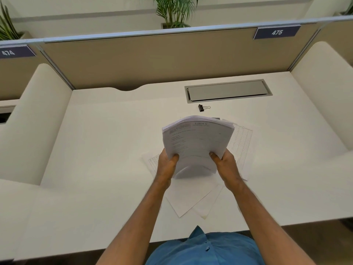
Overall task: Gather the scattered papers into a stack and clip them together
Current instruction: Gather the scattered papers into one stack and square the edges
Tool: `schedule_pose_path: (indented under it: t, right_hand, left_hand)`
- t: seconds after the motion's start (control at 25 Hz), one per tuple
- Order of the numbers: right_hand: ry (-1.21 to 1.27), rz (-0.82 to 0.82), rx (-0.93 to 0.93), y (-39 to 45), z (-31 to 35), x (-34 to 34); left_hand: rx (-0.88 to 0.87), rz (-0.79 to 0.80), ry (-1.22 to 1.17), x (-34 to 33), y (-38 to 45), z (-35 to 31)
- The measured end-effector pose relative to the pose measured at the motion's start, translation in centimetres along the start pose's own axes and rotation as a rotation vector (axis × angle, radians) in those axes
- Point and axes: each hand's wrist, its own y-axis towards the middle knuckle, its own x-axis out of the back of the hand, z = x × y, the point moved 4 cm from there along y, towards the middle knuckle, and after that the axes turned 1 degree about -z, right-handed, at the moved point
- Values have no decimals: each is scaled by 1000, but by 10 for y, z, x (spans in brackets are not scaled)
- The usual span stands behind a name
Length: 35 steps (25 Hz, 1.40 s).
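Observation:
A thick stack of printed papers (198, 142) is lifted above the desk, its top sheet a form with a heading. My left hand (167, 165) grips the stack's lower left edge, thumb on top. My right hand (226, 165) grips its lower right edge the same way. Several loose sheets (189, 199) still lie on the white desk (107, 150) beneath my hands, and one with a printed table (242, 142) sticks out to the right. A black binder clip (201, 107) lies on the desk just beyond the stack, untouched.
A grey cable-tray lid (228, 90) is set into the desk behind the clip. A tan partition (152, 58) closes off the back, with rounded white side dividers (38, 115) left and right. A small dark object peeks out behind the stack's top edge.

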Motion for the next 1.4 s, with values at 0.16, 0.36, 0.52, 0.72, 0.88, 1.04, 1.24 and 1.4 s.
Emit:
schedule_pose_path:
  t: [0.16, 0.36, 0.52, 0.72, 0.88, 1.04, 1.24, 1.4]
  right_hand:
    - [4, 0, 3, -6, -2, 5]
    - [-131, -42, -152, -11, -44, -2]
    - [-286, 30, -311, -25, -89, -7]
    - [-631, -135, -312, -43, -105, 1]
    - [-343, -204, -318, -38, -95, 4]
    - [252, -347, -469, -30, -94, 12]
    - [283, -296, -477, -23, -89, 11]
    - [140, -353, -354, -16, -84, 17]
  left_hand:
    - [13, -47, -29, 2, -3, 3]
    - [257, -247, 288, 6, -9, 59]
    - [466, -370, 561, 7, -29, 89]
    - [440, -431, 380, 8, -31, 82]
    - [428, -498, 213, 11, -21, 75]
    - [422, -409, 126, 15, -14, 78]
    - [367, -364, 246, 20, -8, 74]
    - [340, -314, 271, 25, -4, 70]
